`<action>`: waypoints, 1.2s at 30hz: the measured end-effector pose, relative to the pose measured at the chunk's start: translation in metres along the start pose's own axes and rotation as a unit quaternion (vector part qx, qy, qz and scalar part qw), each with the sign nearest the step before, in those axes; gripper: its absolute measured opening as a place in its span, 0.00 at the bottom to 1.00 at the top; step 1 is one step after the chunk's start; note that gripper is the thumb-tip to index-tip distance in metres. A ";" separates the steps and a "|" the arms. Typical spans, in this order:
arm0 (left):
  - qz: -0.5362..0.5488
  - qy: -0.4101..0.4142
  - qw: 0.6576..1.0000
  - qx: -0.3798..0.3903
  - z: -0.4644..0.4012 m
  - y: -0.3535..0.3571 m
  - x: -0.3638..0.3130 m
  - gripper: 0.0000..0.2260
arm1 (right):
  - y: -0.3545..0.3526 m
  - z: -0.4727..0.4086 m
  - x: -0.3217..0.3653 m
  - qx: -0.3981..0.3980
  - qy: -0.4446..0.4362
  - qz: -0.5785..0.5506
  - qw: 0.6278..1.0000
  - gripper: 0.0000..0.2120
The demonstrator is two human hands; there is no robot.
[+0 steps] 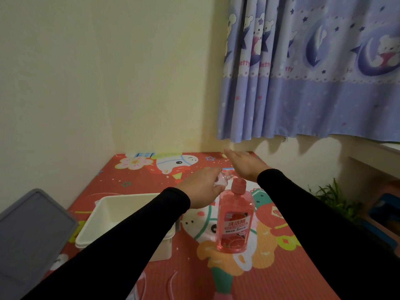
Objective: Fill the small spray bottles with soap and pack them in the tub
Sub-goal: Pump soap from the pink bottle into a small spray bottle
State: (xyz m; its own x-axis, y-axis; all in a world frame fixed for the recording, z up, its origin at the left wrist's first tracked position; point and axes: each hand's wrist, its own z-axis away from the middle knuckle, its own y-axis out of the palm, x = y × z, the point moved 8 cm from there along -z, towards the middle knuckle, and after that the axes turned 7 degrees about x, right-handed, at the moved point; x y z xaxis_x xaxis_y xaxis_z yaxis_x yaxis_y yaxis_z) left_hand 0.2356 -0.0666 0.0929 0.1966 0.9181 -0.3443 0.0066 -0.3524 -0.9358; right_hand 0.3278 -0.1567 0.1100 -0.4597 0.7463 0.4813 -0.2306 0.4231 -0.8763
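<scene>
In a cream-walled corner under a blue bear-print curtain (313, 68), a red cartoon play mat (281, 273) carried an upright pink soap bottle (235, 219) beside a white tub (129, 213), while the left hand (200, 187) clasped a small clear spray bottle (71, 180) above the mat and the right hand (244, 164) hovered flat, fingers spread, holding nothing

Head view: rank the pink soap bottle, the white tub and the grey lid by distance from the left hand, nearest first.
1. Pink soap bottle, just right of the left hand, upright on the mat.
2. White tub, below-left, under the forearm.
3. Grey lid, far left edge.
</scene>
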 end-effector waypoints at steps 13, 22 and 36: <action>-0.002 -0.001 1.000 0.002 -0.001 -0.003 0.002 0.14 | -0.001 -0.001 -0.002 -0.002 -0.006 -0.037 0.999 0.29; -0.010 -0.006 1.000 0.024 -0.001 0.012 0.005 0.21 | 0.019 -0.008 -0.014 0.023 0.020 -0.029 0.999 0.31; 0.005 -0.004 1.000 0.025 -0.001 0.014 0.006 0.17 | 0.019 -0.002 -0.006 0.035 0.008 0.014 0.999 0.29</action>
State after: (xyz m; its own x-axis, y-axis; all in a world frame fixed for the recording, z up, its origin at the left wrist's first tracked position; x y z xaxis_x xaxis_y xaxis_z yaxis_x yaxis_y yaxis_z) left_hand 0.2375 -0.0661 0.0777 0.1878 0.9164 -0.3536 -0.0448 -0.3516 -0.9351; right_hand 0.3284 -0.1523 0.0903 -0.4534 0.7657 0.4561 -0.2771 0.3653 -0.8887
